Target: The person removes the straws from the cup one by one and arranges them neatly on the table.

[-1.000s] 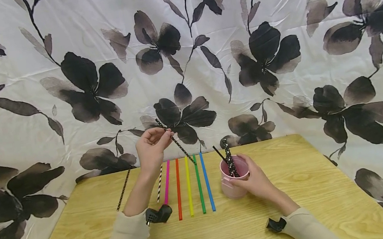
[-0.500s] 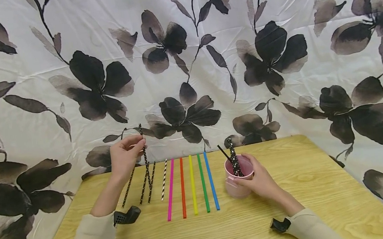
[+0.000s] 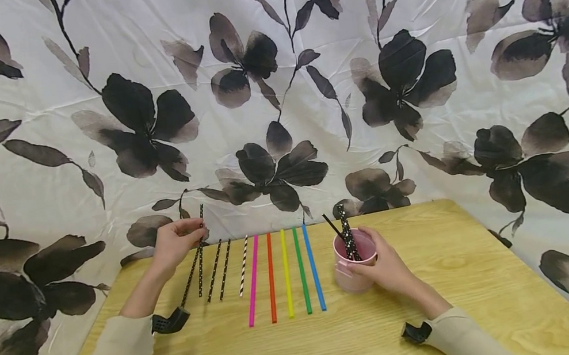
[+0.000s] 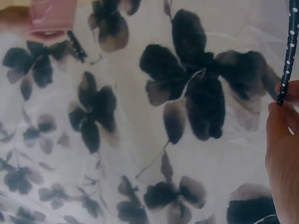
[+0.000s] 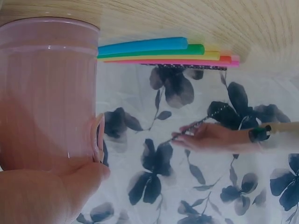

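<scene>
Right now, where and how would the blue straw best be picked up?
Probably by its middle, from above, with thumb and finger pinching across its width: the blue straw is slim and straight, lies flat on the table, and touches neither the green straw nor the pink cup beside it.

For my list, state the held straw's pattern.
The straw is black with white dots, clearest in the left wrist view.
</scene>
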Demonstrator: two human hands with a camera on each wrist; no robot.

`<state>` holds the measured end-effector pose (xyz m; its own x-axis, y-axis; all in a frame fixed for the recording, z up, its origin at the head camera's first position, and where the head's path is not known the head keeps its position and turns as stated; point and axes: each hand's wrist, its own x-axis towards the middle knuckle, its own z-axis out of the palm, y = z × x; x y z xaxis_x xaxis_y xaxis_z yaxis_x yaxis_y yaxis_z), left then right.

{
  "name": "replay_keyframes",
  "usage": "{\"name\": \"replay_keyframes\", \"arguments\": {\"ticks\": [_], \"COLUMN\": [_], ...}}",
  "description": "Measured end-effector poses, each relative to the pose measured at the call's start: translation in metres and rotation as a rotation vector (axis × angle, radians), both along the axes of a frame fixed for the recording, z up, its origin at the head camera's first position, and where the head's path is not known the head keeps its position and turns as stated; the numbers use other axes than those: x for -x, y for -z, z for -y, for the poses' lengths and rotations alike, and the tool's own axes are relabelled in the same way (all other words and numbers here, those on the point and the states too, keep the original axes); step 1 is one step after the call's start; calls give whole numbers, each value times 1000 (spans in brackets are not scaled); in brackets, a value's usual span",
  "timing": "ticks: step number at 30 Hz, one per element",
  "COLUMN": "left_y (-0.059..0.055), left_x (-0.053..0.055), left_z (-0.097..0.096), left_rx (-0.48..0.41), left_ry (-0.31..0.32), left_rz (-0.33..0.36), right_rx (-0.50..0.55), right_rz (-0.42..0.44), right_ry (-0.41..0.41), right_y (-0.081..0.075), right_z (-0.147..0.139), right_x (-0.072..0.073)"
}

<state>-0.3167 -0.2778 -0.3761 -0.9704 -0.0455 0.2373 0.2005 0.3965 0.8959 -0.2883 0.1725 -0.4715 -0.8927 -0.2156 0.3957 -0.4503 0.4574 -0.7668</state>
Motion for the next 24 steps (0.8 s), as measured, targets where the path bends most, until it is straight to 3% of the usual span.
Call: {"name": "replay_keyframes", "arguments": {"ticks": [7,10,13,24], "left_y": [20,32,42,64], "left_x": [16,24,31,45], "left_z": [12,17,22,38], "left_rx": [66,109,135,120], "left_ry": [37,48,44,30], "left_rz": [66,68,80,190], "right_rx": [12,18,1,3], "right_rz": [8,22,11,28], "right_ry": [-8,8,25,5], "right_y": [-16,-13,-1,0], "right_z": [4,5,2,1], "right_x": [-9,-8,1,3]}}
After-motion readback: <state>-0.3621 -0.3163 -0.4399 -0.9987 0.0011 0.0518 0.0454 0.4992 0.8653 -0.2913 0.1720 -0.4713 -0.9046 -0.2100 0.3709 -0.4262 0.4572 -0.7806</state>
